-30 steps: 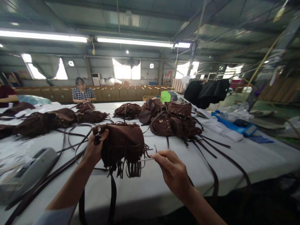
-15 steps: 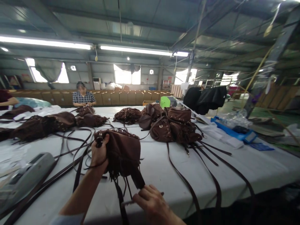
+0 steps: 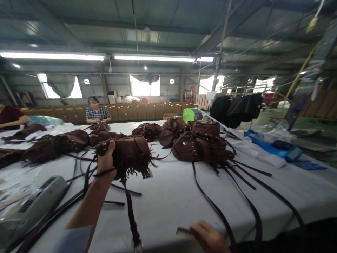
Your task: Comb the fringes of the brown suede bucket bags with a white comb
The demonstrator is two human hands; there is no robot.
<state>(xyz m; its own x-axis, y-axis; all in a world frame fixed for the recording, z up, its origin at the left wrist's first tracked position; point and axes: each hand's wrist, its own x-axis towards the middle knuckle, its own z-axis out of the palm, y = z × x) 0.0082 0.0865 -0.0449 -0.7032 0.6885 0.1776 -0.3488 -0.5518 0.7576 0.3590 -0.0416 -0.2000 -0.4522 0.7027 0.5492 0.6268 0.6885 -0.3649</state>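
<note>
My left hand (image 3: pixel 107 162) grips a dark brown fringed bag (image 3: pixel 133 153) by its left end, thumb on top, and holds it above the white-covered table. Tassels hang from the bag's lower edge, and a strap with a metal buckle (image 3: pixel 137 246) dangles below it. Down at the front edge of the table, my right hand (image 3: pixel 209 237) is closed around a thin brown comb (image 3: pixel 183 231), slightly blurred. The comb is apart from the bag, and its far end is hidden in the fingers.
Brown bags (image 3: pixel 195 142) lie piled to the right, trailing long straps. More bags (image 3: pixel 55 144) lie to the left, near a grey device (image 3: pixel 39 200). A blue tray (image 3: pixel 276 147) sits at the far right. Two people work beyond the table, one in a checked shirt (image 3: pixel 98 114).
My right hand has let go of the bag's fringed flap and moved down and right with the comb. The bag has risen slightly and turned, its tassels swinging outward.
</note>
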